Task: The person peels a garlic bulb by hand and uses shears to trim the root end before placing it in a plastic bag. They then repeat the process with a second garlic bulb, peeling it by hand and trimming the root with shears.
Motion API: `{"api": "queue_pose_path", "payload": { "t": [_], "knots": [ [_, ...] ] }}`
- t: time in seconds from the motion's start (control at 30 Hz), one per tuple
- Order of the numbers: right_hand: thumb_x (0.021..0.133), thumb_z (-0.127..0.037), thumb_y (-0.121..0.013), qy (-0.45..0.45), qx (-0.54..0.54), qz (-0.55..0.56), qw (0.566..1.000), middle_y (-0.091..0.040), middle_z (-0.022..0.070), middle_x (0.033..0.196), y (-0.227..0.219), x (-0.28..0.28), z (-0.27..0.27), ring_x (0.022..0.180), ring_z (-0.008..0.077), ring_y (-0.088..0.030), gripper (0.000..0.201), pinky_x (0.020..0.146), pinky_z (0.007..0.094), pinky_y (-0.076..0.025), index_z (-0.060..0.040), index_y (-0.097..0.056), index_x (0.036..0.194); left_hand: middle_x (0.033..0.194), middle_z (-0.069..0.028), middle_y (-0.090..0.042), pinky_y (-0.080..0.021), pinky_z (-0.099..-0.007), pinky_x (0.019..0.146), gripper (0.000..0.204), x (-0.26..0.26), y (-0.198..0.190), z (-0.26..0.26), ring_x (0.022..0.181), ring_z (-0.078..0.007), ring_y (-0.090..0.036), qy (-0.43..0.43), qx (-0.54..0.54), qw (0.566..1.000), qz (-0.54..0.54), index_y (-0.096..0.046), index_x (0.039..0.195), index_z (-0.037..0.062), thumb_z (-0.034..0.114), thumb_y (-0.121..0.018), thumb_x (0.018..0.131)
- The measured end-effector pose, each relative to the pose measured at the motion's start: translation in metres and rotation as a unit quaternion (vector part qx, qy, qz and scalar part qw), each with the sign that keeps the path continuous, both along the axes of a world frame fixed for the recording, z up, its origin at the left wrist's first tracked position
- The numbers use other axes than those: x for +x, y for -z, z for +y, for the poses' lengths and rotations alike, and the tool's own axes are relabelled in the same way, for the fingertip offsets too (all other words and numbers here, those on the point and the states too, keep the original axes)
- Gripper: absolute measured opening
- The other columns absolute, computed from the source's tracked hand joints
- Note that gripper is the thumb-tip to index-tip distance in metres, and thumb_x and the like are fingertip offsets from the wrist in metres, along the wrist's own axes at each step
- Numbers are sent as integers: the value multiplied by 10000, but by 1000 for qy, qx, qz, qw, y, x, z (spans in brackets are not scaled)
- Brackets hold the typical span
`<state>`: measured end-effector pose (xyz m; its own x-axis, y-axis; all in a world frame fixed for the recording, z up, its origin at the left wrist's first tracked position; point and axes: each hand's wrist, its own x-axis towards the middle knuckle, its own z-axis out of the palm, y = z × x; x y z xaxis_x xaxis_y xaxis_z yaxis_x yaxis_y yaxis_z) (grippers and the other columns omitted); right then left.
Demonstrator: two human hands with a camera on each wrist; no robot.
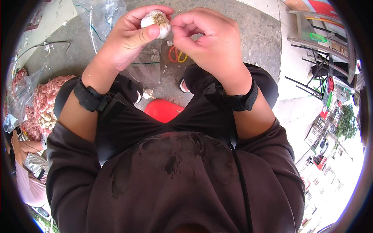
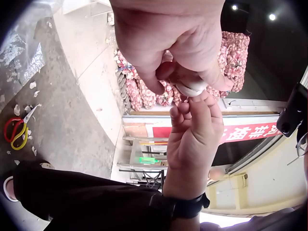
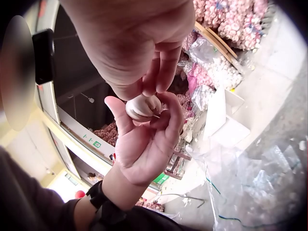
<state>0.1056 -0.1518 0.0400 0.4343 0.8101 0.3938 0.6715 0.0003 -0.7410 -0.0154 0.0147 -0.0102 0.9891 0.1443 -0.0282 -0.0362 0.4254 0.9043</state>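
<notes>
Up at the top of the head view, my left hand [image 1: 123, 39] holds a whitish garlic bulb [image 1: 156, 20] between thumb and fingers, its root end facing the camera. My right hand [image 1: 213, 37] has thumb and fingertips pinched together at the bulb's right edge. In the left wrist view those fingertips meet on the underside of the bulb [image 2: 190, 89], by a small pinkish bit of skin. From the right wrist view, the bulb [image 3: 142, 107] sits in the curled left fingers, and the right fingertips touch its top.
Scissors [image 2: 25, 123] with red and yellow handles lie on the concrete floor among garlic skins. A clear plastic bag [image 1: 101, 17] is beyond the left hand. Between the feet are a garlic piece [image 1: 148, 93] and a red seat [image 1: 164, 110]. Net sacks of garlic [image 1: 49, 97] stand left.
</notes>
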Motion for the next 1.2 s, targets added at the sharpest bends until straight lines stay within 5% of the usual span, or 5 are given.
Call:
{"api": "queue_pose_path", "payload": {
  "t": [0.33,0.53,0.9,1.0,1.2],
  "knots": [
    [770,13,-673,40,-102,80,991,-647,172,1017,-10,7,-3,766,235,-670,277,669,297,-532,-17,-662,1044,1096,-79,-634,-549,-330,927,570,1,-6,-13,1019,-158,-629,31,-82,996,35,-594,1220,15,518,-519,963],
    [776,-6,-660,-6,11,-25,1000,-642,183,1053,-9,5,6,863,315,-665,301,741,324,-533,-2,-641,1076,1010,-65,-639,-548,-288,810,668,1,-14,-16,883,-129,-625,-11,-80,989,121,-605,1157,23,630,-413,955],
    [723,-81,-703,9,56,-6,998,-683,93,791,13,-5,10,704,270,-673,156,626,343,-547,-39,-683,872,859,-11,-620,-423,-198,570,721,3,-21,-24,630,-60,-498,-64,12,981,184,-606,1079,64,718,-339,930],
    [741,-83,-716,14,15,8,1000,-689,97,802,10,-7,7,715,241,-695,166,638,324,-559,-28,-690,895,945,-55,-638,-531,-232,663,659,-1,-20,-8,789,-118,-630,50,79,987,129,-589,1073,28,658,-451,938],
    [788,-45,-717,21,-48,30,998,-702,92,821,6,-11,3,741,183,-733,168,657,269,-582,2,-696,948,936,-37,-608,-547,-257,669,620,-2,-11,-20,846,-123,-624,-39,116,984,129,-559,1104,61,648,-430,952]
  ]
}}
